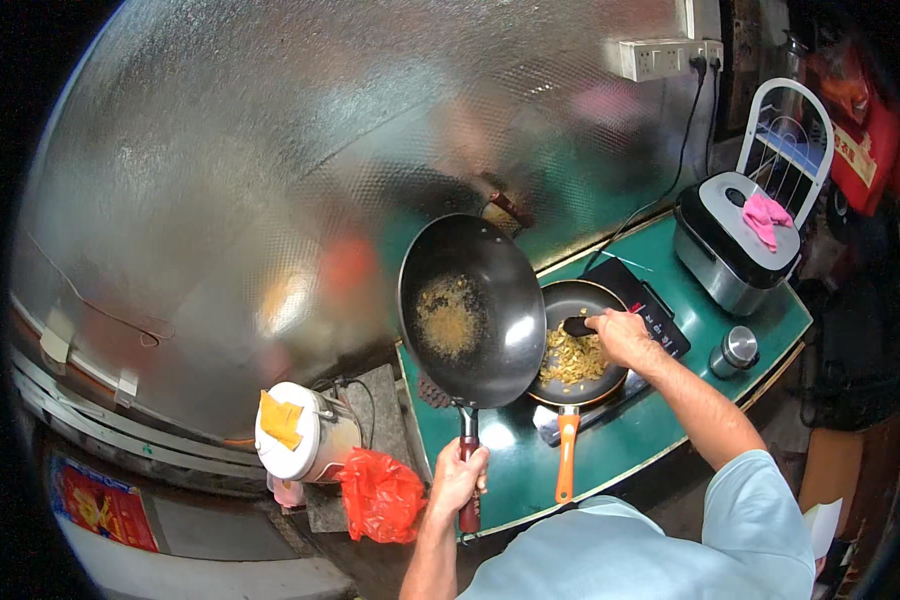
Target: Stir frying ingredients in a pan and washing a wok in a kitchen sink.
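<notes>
My left hand [456, 476] is closed round the dark red handle of a black wok [505, 300]. The wok is raised and tilted, its inside showing, with yellowish-brown residue [450, 318] on the bottom. To its right, a smaller frying pan [600, 386] with an orange handle [567, 455] sits on a black induction cooker [660, 315]. Yellow-brown chopped food [572, 360] lies in the pan. Over the pan, my right hand [622, 338] is closed on a black utensil [576, 327], whose head is at the food; its exact kind is hard to make out.
A rice cooker [710, 240] with a pink cloth stands on the green table [635, 440], near a metal cup [738, 350]. Left of the table are a white lidded bucket [335, 440] and a red plastic bag [382, 495]. A foil-covered wall [270, 150] rises behind, with power sockets [660, 62].
</notes>
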A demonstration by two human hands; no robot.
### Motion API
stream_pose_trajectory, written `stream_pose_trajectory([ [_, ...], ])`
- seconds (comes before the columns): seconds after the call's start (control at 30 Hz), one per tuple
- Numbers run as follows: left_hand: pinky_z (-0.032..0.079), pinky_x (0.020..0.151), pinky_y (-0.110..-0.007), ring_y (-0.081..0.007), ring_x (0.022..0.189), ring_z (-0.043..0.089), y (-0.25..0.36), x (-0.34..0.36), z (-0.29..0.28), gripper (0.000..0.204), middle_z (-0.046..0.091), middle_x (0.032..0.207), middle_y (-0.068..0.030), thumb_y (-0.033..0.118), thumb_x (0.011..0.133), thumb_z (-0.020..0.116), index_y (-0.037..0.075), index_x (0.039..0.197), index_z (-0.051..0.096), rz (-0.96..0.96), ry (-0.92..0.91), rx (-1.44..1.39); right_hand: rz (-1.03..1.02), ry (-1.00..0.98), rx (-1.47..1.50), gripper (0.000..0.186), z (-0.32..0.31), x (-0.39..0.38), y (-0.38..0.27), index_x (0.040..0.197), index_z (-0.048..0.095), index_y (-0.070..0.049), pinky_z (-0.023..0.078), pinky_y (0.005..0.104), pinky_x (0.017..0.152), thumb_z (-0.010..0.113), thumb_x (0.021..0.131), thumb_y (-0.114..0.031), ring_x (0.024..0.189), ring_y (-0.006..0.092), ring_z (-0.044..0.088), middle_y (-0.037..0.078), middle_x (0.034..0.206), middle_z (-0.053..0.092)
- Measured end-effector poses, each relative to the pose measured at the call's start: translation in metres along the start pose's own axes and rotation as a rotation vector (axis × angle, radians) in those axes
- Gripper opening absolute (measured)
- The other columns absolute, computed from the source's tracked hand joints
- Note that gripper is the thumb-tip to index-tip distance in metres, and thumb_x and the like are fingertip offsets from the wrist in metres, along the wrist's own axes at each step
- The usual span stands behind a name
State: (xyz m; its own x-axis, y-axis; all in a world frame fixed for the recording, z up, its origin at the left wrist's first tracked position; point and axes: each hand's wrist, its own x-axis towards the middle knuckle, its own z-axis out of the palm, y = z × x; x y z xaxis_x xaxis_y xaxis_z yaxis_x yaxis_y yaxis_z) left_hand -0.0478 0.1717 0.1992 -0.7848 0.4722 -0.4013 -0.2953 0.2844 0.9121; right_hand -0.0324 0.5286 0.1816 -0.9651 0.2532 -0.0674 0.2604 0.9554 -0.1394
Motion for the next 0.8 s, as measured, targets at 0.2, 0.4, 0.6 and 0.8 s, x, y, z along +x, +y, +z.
stream_pose_trajectory([
  [0.2,0.043,0.041,-0.024,-0.0070,0.045,0.046,-0.014,-0.007,-0.014,0.012,0.049,0.063,0.0010,0.013,0.093,0.059,0.007,0.084,0.052,-0.015,-0.027,-0.185,-0.001,0.124,0.164,0.039,0.023,-0.008,-0.003,0.115,0.067,-0.011,0.054,0.0449,0.085,0.060,0.077,-0.009,0.097,0.0332,0.067,0.018,0.103,0.068],
  [0.4,0.044,0.041,-0.024,-0.0071,0.044,0.046,-0.039,-0.024,-0.035,0.011,0.047,0.062,0.0011,0.010,0.093,0.057,0.007,0.084,0.051,-0.045,-0.035,-0.385,0.072,0.128,0.338,0.038,0.026,-0.017,0.006,0.118,0.066,-0.008,0.051,0.0461,0.090,0.058,0.081,-0.007,0.104,0.0362,0.064,0.022,0.111,0.066],
  [0.6,0.041,0.039,-0.024,-0.0062,0.043,0.042,-0.071,-0.035,-0.053,0.014,0.043,0.060,0.0035,0.013,0.093,0.055,0.011,0.082,0.048,-0.082,0.028,-0.546,0.111,0.070,0.383,0.031,0.029,-0.016,0.012,0.115,0.065,-0.003,0.053,0.0473,0.081,0.055,0.087,-0.010,0.087,0.0389,0.068,0.024,0.087,0.068],
  [0.8,0.038,0.038,-0.023,-0.0057,0.043,0.040,-0.105,-0.028,-0.073,0.011,0.040,0.059,0.0051,0.013,0.094,0.054,0.011,0.085,0.048,-0.087,0.028,-0.686,0.167,0.028,0.408,0.032,0.023,-0.021,0.012,0.112,0.066,0.001,0.052,0.0497,0.081,0.056,0.086,-0.015,0.085,0.0426,0.067,0.028,0.087,0.067],
])
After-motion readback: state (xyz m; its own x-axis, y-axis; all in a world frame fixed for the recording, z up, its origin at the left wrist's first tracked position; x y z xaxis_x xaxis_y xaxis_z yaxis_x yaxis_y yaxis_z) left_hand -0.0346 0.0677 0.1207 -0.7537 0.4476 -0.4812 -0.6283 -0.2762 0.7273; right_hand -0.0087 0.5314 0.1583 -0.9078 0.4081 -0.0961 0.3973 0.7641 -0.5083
